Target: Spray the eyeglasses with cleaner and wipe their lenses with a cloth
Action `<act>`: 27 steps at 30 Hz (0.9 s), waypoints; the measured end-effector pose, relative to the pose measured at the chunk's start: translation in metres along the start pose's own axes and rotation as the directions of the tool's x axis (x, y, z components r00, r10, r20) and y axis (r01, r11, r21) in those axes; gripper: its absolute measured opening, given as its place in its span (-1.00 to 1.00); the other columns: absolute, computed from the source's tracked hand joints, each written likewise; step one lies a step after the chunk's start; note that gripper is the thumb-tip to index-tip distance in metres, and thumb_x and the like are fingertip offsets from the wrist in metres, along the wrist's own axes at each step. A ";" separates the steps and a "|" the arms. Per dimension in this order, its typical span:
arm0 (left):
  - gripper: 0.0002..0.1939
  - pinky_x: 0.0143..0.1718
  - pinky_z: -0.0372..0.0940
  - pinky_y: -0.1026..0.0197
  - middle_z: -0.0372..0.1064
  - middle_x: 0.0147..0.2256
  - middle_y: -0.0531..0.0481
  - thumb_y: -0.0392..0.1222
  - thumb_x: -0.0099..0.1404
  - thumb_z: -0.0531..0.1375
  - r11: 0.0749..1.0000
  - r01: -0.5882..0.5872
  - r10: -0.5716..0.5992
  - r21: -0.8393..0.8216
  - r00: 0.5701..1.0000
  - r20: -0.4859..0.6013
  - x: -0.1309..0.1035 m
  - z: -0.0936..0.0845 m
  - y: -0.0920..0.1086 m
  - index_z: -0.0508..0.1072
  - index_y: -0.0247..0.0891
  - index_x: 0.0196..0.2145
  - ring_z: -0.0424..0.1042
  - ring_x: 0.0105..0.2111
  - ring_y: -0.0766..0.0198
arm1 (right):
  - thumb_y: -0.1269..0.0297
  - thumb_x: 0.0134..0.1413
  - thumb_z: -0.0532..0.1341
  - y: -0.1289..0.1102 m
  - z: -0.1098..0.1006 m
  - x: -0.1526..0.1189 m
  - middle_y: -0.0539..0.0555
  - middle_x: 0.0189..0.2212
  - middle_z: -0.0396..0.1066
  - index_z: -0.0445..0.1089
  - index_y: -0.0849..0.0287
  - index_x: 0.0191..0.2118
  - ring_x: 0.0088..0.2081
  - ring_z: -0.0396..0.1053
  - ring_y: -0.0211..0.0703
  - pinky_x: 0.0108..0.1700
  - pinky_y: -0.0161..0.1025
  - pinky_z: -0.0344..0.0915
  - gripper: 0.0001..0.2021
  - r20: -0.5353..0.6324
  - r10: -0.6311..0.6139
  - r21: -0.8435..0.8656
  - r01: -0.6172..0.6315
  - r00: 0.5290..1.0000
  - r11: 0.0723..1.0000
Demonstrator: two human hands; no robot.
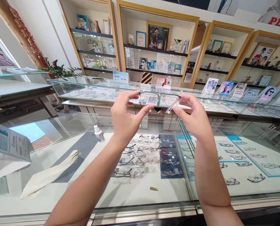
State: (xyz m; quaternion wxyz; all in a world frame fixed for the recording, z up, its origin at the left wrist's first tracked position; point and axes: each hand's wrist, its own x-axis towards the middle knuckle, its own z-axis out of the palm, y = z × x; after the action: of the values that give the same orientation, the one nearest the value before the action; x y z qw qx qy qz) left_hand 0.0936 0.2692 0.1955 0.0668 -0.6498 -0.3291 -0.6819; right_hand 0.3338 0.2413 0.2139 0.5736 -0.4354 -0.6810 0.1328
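A pair of eyeglasses with a thin dark frame is held up level above the glass display counter, its lenses side by side. My left hand pinches the frame's left end between thumb and fingers. At the other end, my right hand grips the frame's right corner. A light tag or temple piece hangs near the right thumb; I cannot tell which. Below on the counter, a small white bottle stands upright to the left, and a cream cleaning cloth lies crumpled nearer to me.
Rows of glasses sit inside the near glass counter. A printed display card stands at the left. Across the aisle runs another showcase topped with cards, and framed shelves line the wall.
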 end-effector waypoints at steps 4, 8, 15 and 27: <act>-0.48 -0.05 0.48 -0.04 0.59 -0.04 -0.10 0.17 0.25 0.51 1.000 -0.009 0.010 0.021 1.000 -0.012 -0.001 0.000 0.001 0.57 -0.07 0.05 0.57 -0.05 0.03 | 0.09 0.27 0.38 0.000 0.000 0.000 0.12 0.15 0.58 0.49 -0.08 0.14 0.22 0.50 0.14 0.28 0.29 0.42 -0.65 0.003 -0.008 -0.015 0.008 1.000 1.000; -0.50 -0.06 0.47 -0.03 0.59 -0.05 -0.09 0.18 0.26 0.51 0.999 -0.013 0.014 0.030 1.000 -0.018 -0.001 0.000 0.003 0.57 -0.08 0.03 0.56 -0.08 0.04 | 0.10 0.28 0.38 -0.001 0.001 -0.001 0.13 0.17 0.58 0.50 -0.07 0.15 0.24 0.50 0.14 0.30 0.30 0.41 -0.64 -0.002 0.002 -0.021 -0.002 1.000 1.000; -0.51 -0.07 0.47 -0.04 0.59 -0.06 -0.10 0.19 0.27 0.49 1.000 -0.006 0.006 0.029 1.000 -0.015 -0.002 0.000 0.005 0.57 -0.09 0.02 0.56 -0.10 0.05 | 0.07 0.30 0.37 -0.002 0.001 -0.002 0.14 0.16 0.59 0.52 -0.07 0.16 0.21 0.52 0.15 0.28 0.31 0.42 -0.64 0.000 0.010 -0.022 -0.010 1.000 1.000; -0.49 -0.07 0.51 -0.02 0.59 -0.05 -0.10 0.16 0.25 0.52 1.000 0.027 -0.026 0.009 1.000 -0.016 -0.003 0.002 -0.001 0.58 -0.10 0.03 0.58 -0.09 0.06 | 0.04 0.31 0.36 -0.003 0.002 -0.001 0.14 0.14 0.59 0.53 -0.08 0.16 0.19 0.51 0.18 0.26 0.29 0.42 -0.64 -0.016 -0.003 -0.053 0.002 1.000 0.999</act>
State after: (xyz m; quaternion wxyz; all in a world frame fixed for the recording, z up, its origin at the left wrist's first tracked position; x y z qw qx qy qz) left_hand 0.0951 0.2695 0.1923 0.0635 -0.6395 -0.3404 -0.6864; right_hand 0.3309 0.2393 0.2143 0.5676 -0.4509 -0.6800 0.1104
